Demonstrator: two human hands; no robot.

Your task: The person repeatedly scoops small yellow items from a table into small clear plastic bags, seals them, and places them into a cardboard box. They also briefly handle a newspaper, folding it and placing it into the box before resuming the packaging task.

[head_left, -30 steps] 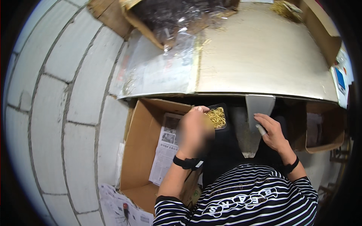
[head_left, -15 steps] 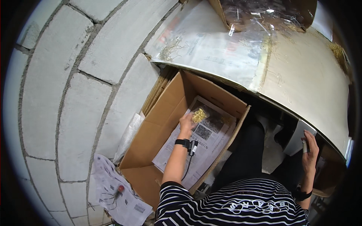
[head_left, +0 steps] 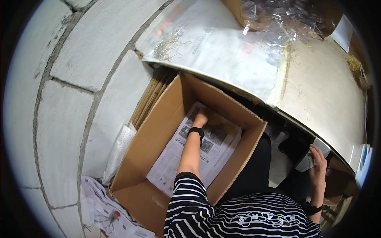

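My left hand [head_left: 201, 118] reaches down into an open cardboard box [head_left: 147, 139], near its far end. Its fingers point away from me and are mostly hidden, so what they hold does not show. Under the hand and forearm lies a printed newspaper sheet [head_left: 174, 158] on the box bottom. A brownish-gold patch [head_left: 216, 121] shows dimly beside the fingers. My right hand [head_left: 318, 164] is at the right, by the table's edge, with fingers loosely extended, nothing visible in them and a pale wrap on one finger. Close to it is a light grey panel [head_left: 313, 156].
A pale covered table [head_left: 321, 79] spans the far side, bearing gold wire bits [head_left: 168, 45] and a carton of clear plastic pieces [head_left: 278, 16]. Left stands a block wall [head_left: 67, 115]. Flattened cardboard [head_left: 152, 95] leans by the box; crumpled printed paper [head_left: 99, 202] lies near left.
My left hand has gone farther and deeper into the box; the clear packet of gold pieces it held is no longer distinct. The view has shifted slightly. My right hand stays by the panel.
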